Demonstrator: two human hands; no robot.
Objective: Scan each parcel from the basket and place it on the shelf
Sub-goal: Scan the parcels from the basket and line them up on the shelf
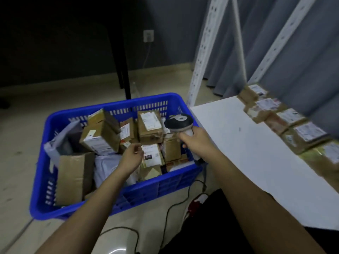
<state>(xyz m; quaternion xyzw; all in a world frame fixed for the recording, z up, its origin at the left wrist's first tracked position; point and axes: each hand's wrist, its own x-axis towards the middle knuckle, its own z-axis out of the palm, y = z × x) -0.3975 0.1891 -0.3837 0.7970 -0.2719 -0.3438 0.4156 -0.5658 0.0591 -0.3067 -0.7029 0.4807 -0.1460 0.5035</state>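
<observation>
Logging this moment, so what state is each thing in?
blue basket: on the floor, heaped with parcels
white shelf: row of labelled parcels along its far edge
scanner: gripped by the right hand, over the basket
left hand: reaching into the basket, fingers at a labelled parcel

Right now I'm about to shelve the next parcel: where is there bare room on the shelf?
The white shelf is bare across its near and left part, from the edge beside the blue basket up to the row of parcels along its far right side. That row is packed tight.
</observation>
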